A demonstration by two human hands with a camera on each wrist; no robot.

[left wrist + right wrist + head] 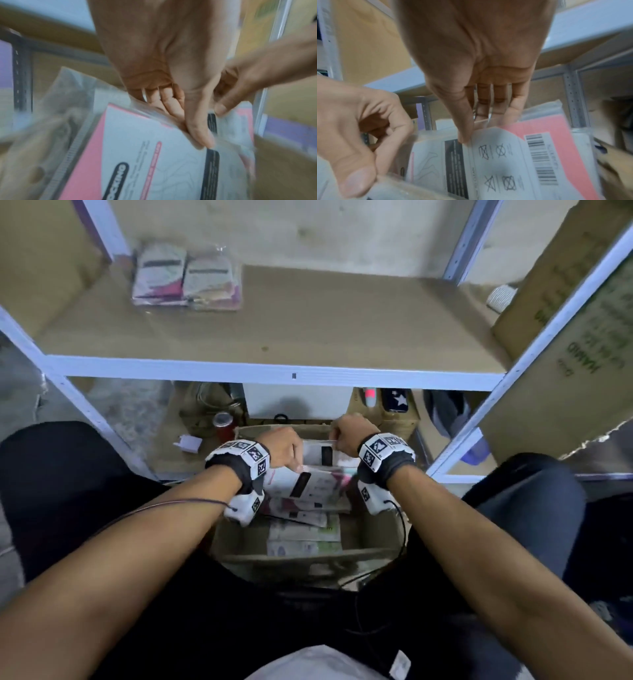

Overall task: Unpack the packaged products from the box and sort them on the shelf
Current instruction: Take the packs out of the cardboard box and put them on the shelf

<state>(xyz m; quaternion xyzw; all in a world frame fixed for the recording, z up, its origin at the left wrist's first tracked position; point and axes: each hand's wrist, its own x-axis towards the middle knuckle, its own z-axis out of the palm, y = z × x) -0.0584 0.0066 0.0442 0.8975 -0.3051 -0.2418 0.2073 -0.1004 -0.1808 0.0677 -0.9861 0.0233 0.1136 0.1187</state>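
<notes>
An open cardboard box (301, 558) sits on the floor between my knees, holding several flat packets in clear plastic. My left hand (297, 464) pinches the top edge of a pink-and-white packet (308, 486), thumb in front and fingers behind; the same left hand (188, 128) and packet (145, 155) show in the left wrist view. Just beyond it, my right hand (337, 441) pinches a second packet (322, 453). In the right wrist view, that right hand (471, 128) holds the barcode side of its packet (513, 155). Two packets (186, 277) lie at the back left of the shelf board (308, 330).
The shelf's white front rail (274, 371) crosses just above the box. A large printed carton (565, 302) leans at the right. Under the shelf stand a red can (222, 422), a white box (298, 402) and other clutter. A small white object (188, 443) lies left of the box.
</notes>
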